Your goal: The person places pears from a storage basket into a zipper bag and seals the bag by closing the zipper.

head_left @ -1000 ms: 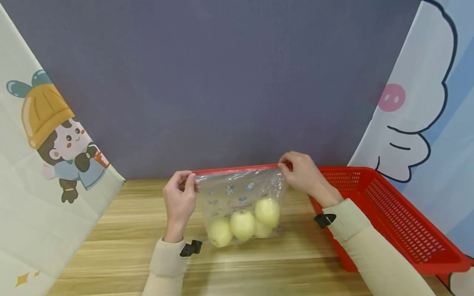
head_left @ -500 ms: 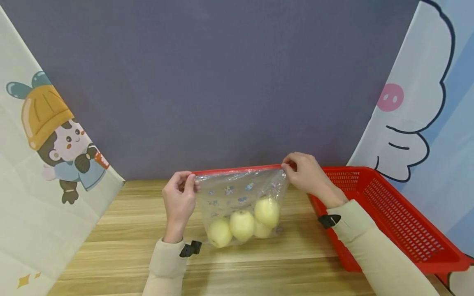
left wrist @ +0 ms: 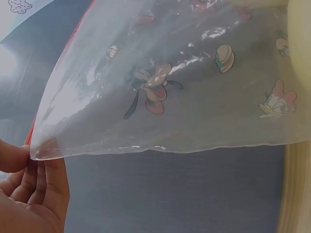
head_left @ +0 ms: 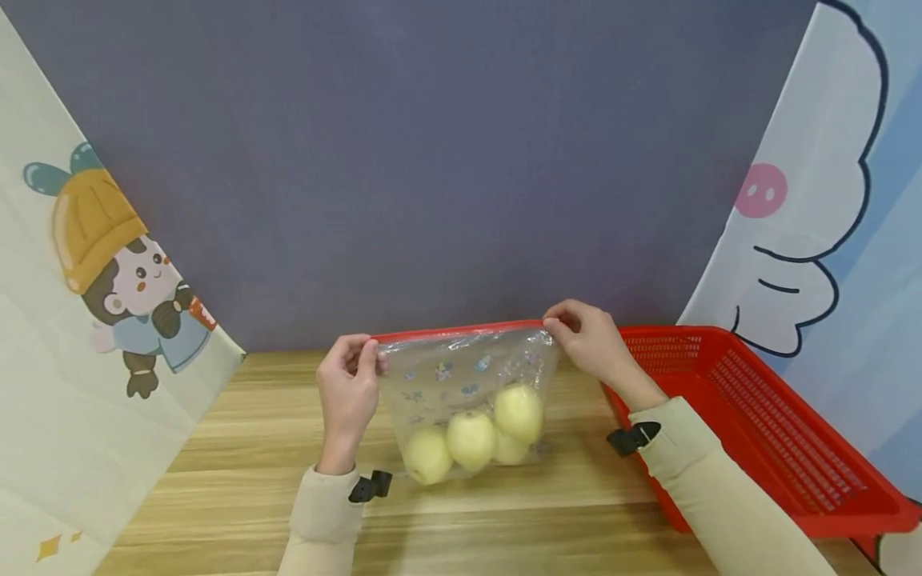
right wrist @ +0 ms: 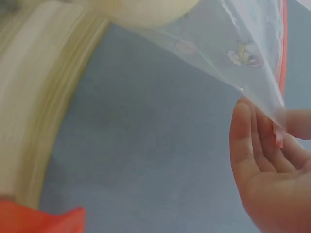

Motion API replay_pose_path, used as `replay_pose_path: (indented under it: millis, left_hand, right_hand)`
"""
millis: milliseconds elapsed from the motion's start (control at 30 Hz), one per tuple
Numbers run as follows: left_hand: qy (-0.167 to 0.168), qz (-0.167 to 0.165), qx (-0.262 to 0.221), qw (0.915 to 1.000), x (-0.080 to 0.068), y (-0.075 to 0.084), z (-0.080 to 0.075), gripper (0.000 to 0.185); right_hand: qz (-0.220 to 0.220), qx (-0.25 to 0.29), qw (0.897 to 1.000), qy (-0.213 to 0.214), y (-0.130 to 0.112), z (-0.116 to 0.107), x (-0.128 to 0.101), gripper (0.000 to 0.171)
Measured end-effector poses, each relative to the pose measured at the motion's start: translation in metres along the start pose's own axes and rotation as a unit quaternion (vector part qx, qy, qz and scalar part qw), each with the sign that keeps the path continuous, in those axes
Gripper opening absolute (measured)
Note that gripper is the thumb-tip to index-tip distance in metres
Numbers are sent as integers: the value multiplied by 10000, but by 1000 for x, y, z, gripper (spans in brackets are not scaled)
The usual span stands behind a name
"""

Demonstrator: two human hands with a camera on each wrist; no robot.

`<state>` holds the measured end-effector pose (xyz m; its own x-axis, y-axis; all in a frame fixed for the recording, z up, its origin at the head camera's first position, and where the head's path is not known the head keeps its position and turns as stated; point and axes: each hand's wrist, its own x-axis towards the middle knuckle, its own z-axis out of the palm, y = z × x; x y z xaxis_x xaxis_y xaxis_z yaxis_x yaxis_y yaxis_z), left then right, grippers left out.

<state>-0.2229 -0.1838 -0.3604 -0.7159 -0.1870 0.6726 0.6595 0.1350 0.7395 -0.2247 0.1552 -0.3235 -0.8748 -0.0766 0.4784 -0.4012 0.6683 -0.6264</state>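
Pears [head_left: 471,436] in bag [head_left: 461,364], basket [head_left: 756,416] right

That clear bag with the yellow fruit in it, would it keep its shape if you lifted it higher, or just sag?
The bag would probably sag: its thin film wrinkles between the left hand and right hand pinching its red top corners. The round fruit bunched at the bottom likely makes it bottom-heavy and prone to swinging. Set down loosely, the fruit might roll inside.

hands [head_left: 471,364] raised, fingers pinched, forearms apart
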Motion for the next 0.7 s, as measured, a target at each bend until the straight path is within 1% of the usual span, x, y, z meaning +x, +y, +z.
replay_pose_path:
  millis: [167,267,467,700]
  left_hand:
    - [-36,-136,-26,9999,0,-3,0,11]
    - [-92,-176,54,9998,1,-2,-1,11]
    - [-230,-257,123,9993,5,-3,-1,14]
    - [-268,-303,292,9988,14,-4,4,13]
  right_hand:
    - [366,743,9963,-232,6,3,-3,24]
    - [533,1059,9923,-362,10,4,-3,26]
    - [872,1386,9851,-530,12,4,-2,26]
    - [902,1371,9855,-429,9,3,2,23]
